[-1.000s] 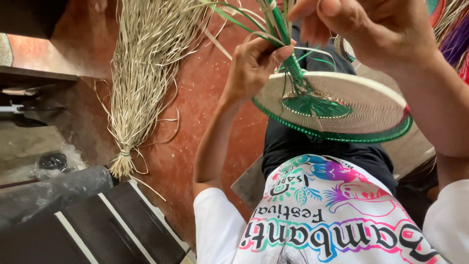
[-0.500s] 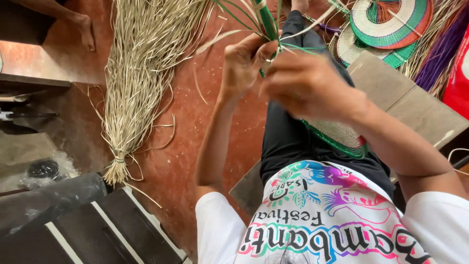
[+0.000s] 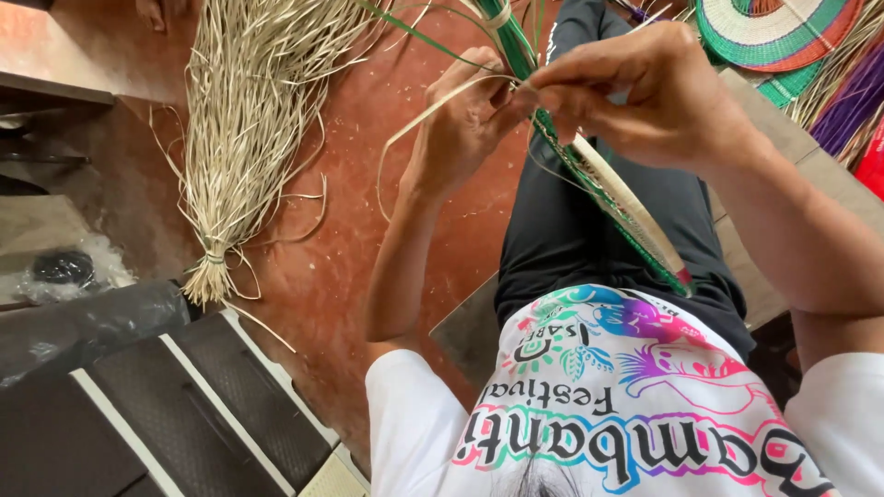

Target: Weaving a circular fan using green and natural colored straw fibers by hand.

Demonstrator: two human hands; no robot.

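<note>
Left hand (image 3: 465,115): raised in front of the body, forearm running up from the bent elbow, fingers curling shut around the bunch of green strands (image 3: 516,41) where they gather at the edge of the woven disc (image 3: 626,207).

Right hand (image 3: 645,92): lifted level with the left, wrist bent, thumb and forefinger pinching narrowly on a pale fibre strip (image 3: 414,124); its fingertips are almost touching the left hand's fingers.

Pale fibre strip: looping out to the left of the left hand in an open arc and coming back to the pinch.

Woven disc: cream with a green rim, seen edge-on and tilting, running from the two hands down toward the lap; its upper end is sitting between the hands, its lower end is lying over the black trousers (image 3: 571,239) just above the printed white shirt (image 3: 635,405).

Green strands: sticking up and away from the left hand's grip, fanning toward the top edge.

Surroundings: a tied bundle of dry straw (image 3: 239,138) lying on the red floor (image 3: 368,239), well apart to the left of the hands; finished woven discs (image 3: 773,28) in green, red and cream lying at upper right.
</note>
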